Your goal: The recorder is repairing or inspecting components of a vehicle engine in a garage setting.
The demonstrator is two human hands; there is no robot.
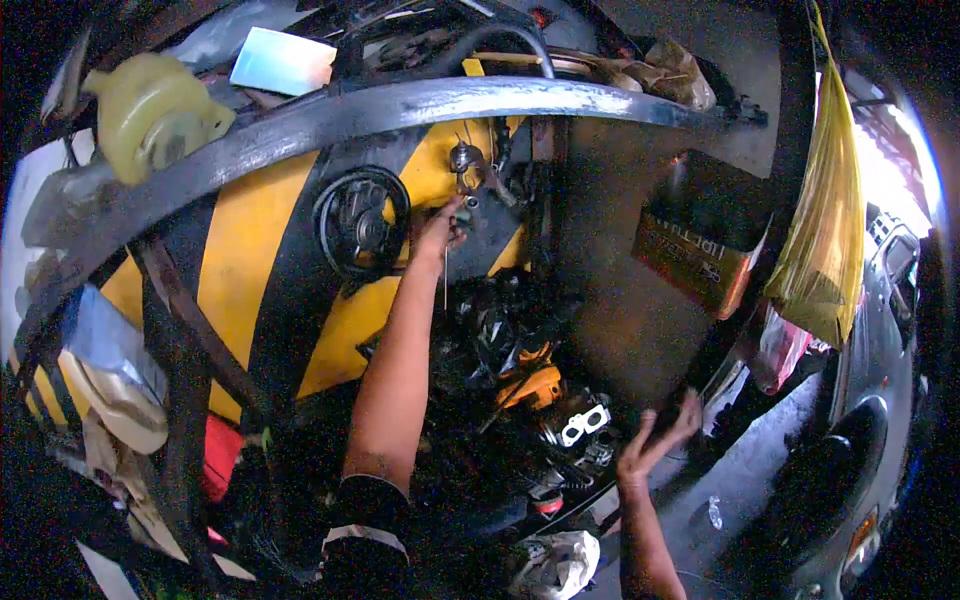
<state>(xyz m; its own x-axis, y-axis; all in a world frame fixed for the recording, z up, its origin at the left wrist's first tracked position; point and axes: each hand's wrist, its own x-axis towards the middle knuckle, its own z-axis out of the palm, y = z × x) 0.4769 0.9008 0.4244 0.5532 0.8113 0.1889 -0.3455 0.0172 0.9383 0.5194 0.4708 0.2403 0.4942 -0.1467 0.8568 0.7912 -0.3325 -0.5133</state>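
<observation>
The greenish item (pixel 463 215) at the left hand (pixel 444 234) is too small to tell.

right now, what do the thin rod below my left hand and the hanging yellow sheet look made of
Thin rod: probably bare metal, from its straight, pale line. Hanging yellow sheet: likely thin, slightly glossy plastic, creased and translucent; fabric is possible.

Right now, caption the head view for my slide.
Left hand raised just below a metal part at a striped wall; right hand open, right of a white gasket.
</observation>
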